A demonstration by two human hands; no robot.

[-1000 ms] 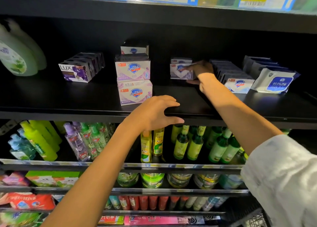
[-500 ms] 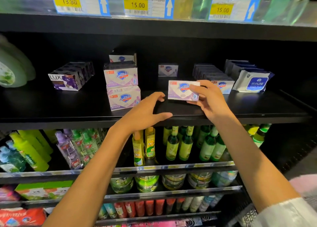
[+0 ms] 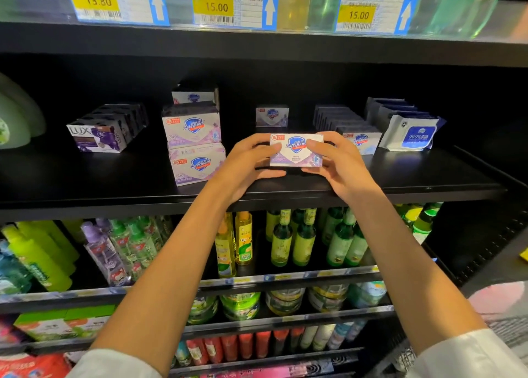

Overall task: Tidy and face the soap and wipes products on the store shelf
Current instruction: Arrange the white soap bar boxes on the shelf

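At the front edge of the black shelf (image 3: 428, 177), a Safeguard soap box (image 3: 296, 150) is being held upright by both hands, with its printed face turned outward. The box's left end is being gripped by the left hand (image 3: 245, 163), whose fingers (image 3: 267, 149) are being curled over the top corner while the thumb is being kept beneath it. The box's right end is being gripped in the same way by the right hand (image 3: 341, 165). Whether the box is being rested on the shelf or being held just above it cannot be told.

Left of the held box, a two-high stack of Safeguard boxes (image 3: 194, 145) is being displayed, with a further box visible behind the stack. Farther left of the held box, a row of Lux soap boxes (image 3: 98, 135) is being displayed at an angle. Behind the held box, a single Safeguard box (image 3: 272, 116) is being kept toward the rear of the shelf. Right of the held box, a row of flat Safeguard packs (image 3: 360, 142) is being displayed, and beyond that row, a row of wipes packs (image 3: 411, 133) is being displayed.
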